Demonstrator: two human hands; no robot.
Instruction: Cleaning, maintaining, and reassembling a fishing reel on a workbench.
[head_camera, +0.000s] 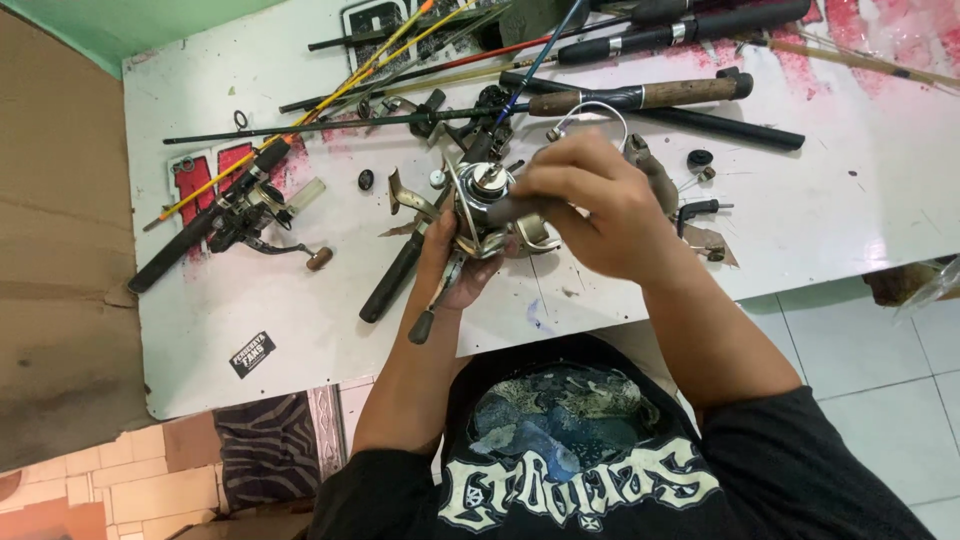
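A spinning reel (482, 208) sits at the centre of the view, held up just above the white board (820, 220). It is silver-grey metal with a gold-toned rim, its round spool top facing the camera with a small cap in the middle; a thin wire bail arm curves off toward 1 o'clock, and a crank with a dark knob hangs down toward 7 o'clock. The left hand (450, 262) cups the reel from below, fingers curled closed around its body and foot. The right hand (592, 205) comes in from 3 o'clock, its fingertips pinched shut on the reel's upper side near the spool.

At 9 o'clock from the reel lies a second reel (250, 215) mounted on a black rod handle. At 12 o'clock a spread of fishing rods (640, 40) crosses the board, with a cork-gripped handle (650, 95) at 1 o'clock. Small loose parts (700, 160) lie at 3 o'clock, just beside the right hand.
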